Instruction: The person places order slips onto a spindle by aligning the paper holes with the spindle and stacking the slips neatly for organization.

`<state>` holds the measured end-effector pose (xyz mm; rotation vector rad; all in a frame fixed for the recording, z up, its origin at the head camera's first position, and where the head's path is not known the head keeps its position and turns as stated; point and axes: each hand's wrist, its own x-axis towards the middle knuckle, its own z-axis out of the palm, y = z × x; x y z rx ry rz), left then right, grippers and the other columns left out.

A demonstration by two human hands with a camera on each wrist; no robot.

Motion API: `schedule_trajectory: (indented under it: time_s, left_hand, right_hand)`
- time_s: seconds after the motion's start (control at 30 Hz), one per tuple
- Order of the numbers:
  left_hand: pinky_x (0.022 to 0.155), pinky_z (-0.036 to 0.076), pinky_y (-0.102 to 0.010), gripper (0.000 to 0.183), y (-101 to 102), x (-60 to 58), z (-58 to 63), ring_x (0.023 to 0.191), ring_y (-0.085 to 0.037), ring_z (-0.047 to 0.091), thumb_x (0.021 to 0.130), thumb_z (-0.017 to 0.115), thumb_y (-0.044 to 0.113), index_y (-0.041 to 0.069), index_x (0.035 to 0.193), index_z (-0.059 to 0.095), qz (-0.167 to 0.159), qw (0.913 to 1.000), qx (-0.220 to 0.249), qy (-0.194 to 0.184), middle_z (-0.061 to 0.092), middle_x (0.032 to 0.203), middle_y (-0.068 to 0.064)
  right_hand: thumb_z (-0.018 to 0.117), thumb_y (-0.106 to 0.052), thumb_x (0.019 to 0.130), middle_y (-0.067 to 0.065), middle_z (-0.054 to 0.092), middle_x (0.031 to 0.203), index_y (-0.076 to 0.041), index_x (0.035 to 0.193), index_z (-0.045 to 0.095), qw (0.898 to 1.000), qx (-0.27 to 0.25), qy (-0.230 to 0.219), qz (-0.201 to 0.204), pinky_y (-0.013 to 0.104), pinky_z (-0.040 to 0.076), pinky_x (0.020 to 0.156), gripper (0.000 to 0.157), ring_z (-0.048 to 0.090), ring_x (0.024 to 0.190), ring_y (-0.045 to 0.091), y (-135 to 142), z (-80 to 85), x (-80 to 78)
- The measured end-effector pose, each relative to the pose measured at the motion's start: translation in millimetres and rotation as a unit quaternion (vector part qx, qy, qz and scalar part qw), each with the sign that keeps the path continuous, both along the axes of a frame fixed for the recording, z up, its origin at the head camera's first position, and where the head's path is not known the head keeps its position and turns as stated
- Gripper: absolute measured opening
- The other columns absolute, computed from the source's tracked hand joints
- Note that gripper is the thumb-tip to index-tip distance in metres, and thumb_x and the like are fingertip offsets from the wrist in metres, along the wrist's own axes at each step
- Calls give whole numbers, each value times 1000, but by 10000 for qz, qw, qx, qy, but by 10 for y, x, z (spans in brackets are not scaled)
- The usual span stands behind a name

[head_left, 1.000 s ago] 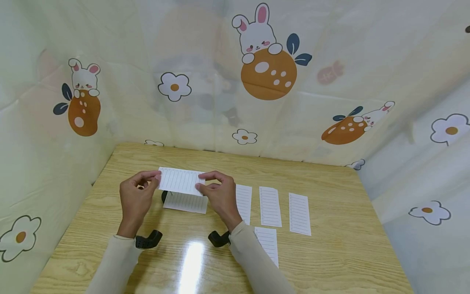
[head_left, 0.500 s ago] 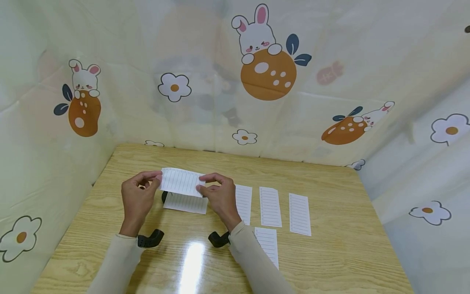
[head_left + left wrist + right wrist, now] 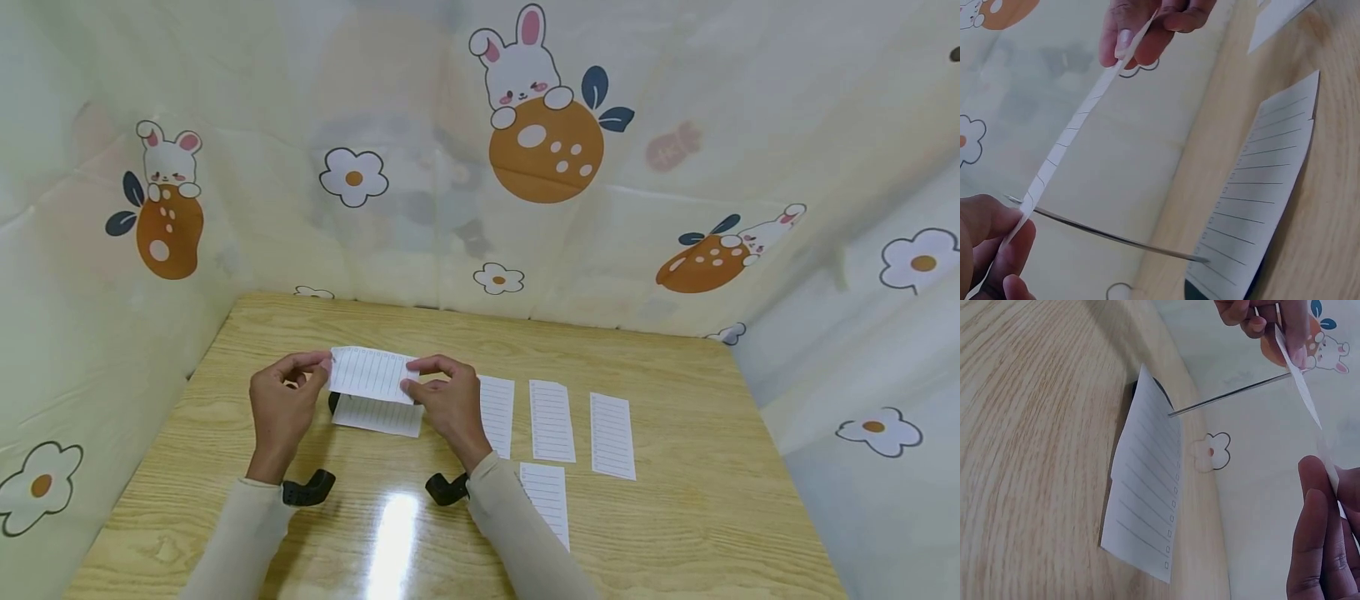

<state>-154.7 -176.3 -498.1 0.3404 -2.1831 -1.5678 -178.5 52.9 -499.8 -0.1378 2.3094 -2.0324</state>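
Observation:
A lined paper slip [image 3: 373,375] with small checkboxes is stretched level above the table. My left hand [image 3: 283,408] pinches its left end between thumb and fingers, while my right hand [image 3: 453,408] pinches the right end. Beneath it stands a paper spike, with a thin metal rod [image 3: 1116,237] and a dark base [image 3: 334,403]. Another lined slip [image 3: 378,417] sits low on the rod, pierced near one end and covering most of the base. In the left wrist view, the rod's tip shows just past the held slip beside my left fingers; it appears to poke through the paper.
Several more lined slips lie flat on the wooden table [image 3: 697,467] to the right: one slip [image 3: 551,421] in the back row, another slip [image 3: 612,436] further right, and a nearer slip [image 3: 545,500] partly under my right forearm. A patterned curtain [image 3: 420,242] surrounds the table.
The held slip's left end and my left hand have shifted slightly right, and the slip has come down a little. A small dark mark now shows at its left end. My right hand hardly moved.

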Motion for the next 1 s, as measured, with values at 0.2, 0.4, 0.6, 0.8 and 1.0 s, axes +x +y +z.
schedule_trajectory:
  time_s: [0.2,0.4,0.6,0.8,1.0]
  left_hand:
    - [54,33,-20,7,-4,9,-74,69,-10,50,95,78,12,11,98,85,-1,10000,-46,-60,74,85,7]
    - [54,32,-19,7,-3,0,-143,69,-10,49,94,79,12,13,97,85,-67,9999,103,-61,74,84,6]
    - [56,34,-20,8,1,-2,-203,71,-11,49,94,78,12,12,99,85,-55,9997,-13,-223,75,86,3]
    - [57,34,-21,9,2,-16,-266,72,-10,50,95,78,12,10,100,85,-60,9992,-163,-349,78,88,-3]
    - [61,36,-21,8,8,-27,-324,71,-12,50,94,79,12,10,99,85,-96,9989,-98,-438,78,89,-7]
  right_hand:
    - [85,-10,89,6,74,113,-18,104,82,9999,129,-70,2,23,36,47,17,76,71,16,3,-21,1]
    - [85,-10,89,6,73,114,-18,103,82,9997,160,-193,-31,23,36,48,17,76,71,17,15,-54,10]
    - [86,-10,89,5,72,113,-18,103,82,9993,220,-285,-72,22,40,50,17,76,71,17,20,-110,10]
    - [85,-9,89,7,73,112,-17,104,82,9993,253,-263,-57,22,46,54,17,76,71,16,28,-172,5]
    - [86,-10,87,6,75,107,-19,101,82,9983,456,-311,-165,22,45,54,17,75,69,14,25,-228,1]
